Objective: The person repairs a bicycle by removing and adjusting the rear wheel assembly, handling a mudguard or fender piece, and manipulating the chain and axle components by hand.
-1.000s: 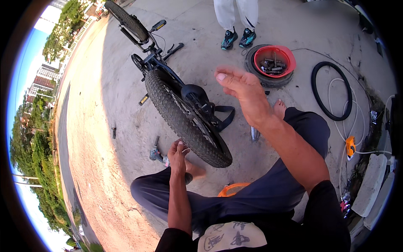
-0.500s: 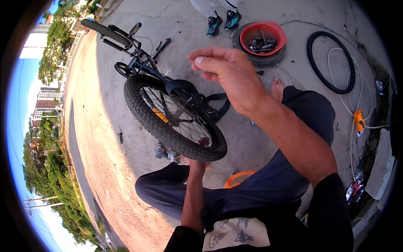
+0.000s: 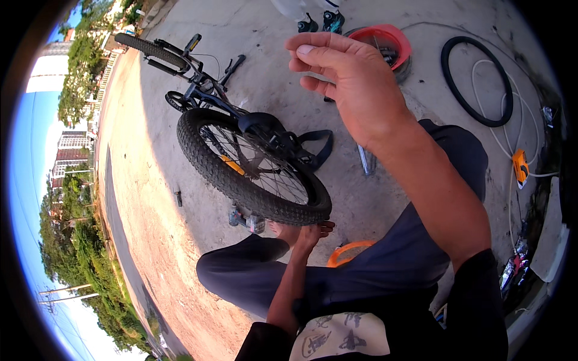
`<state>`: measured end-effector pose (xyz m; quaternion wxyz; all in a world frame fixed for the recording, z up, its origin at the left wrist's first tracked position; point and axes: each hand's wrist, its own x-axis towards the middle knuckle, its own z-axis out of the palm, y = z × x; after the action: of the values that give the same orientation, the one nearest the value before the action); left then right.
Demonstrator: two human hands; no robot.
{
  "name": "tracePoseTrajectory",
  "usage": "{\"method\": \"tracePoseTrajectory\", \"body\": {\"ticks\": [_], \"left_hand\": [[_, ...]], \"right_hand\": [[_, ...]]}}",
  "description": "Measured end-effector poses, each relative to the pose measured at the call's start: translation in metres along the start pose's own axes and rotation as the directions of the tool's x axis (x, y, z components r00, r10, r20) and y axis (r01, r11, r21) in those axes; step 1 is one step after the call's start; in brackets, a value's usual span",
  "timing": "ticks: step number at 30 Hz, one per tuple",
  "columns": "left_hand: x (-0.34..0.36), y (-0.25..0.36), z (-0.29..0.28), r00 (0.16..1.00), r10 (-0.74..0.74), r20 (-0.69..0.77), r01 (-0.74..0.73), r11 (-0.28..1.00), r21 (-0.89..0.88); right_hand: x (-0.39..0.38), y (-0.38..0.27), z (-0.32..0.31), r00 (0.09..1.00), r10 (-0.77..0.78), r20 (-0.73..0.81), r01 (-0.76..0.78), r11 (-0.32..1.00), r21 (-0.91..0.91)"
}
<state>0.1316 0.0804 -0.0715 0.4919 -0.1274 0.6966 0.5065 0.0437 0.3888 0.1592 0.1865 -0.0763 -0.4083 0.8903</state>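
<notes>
A black bicycle lies on the concrete, its knobby front tyre [image 3: 211,180] close to me, with spokes and a yellow reflector [image 3: 233,165]. My left hand [image 3: 311,233] is low at the tyre's near underside, touching it; its fingertips show stretched out, the thumb is hidden. My right hand [image 3: 346,81] is raised right of the bicycle, empty, fingers loosely curved and apart. Beyond it a red container [image 3: 402,45] of metal pieces sits on a tyre, partly hidden. A cordless tool [image 3: 235,216] lies beside the wheel, and a silver tool [image 3: 365,161] lies below my right hand.
Another person's shoes [image 3: 332,22] are at the top. At right are a black rubber ring [image 3: 447,78], a pale hose, an orange-yellow box [image 3: 521,167] and concrete blocks [image 3: 551,234]. An orange loop [image 3: 346,249] lies between my legs. A sunlit dirt strip [image 3: 132,198] runs along the left.
My right hand has risen in the frame. The front wheel now shows more of its spokes. My left hand has shifted right along the tyre's underside, its fingertips now showing.
</notes>
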Motion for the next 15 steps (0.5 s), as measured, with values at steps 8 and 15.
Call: {"method": "tracePoseTrajectory", "body": {"ticks": [8, 15], "left_hand": [[0.048, -0.066, 0.057, 0.966, -0.258, -0.023, 0.197, 0.788, -0.583], [0.079, -0.034, 0.09, 0.967, -0.249, 0.057, 0.245, 0.968, 0.06]], "right_hand": [[0.001, -0.033, -0.004, 0.997, 0.065, -0.029, -0.065, 0.998, 0.001], [0.019, -0.035, -0.045, 0.996, 0.058, 0.073, -0.034, 0.955, -0.295]]}}
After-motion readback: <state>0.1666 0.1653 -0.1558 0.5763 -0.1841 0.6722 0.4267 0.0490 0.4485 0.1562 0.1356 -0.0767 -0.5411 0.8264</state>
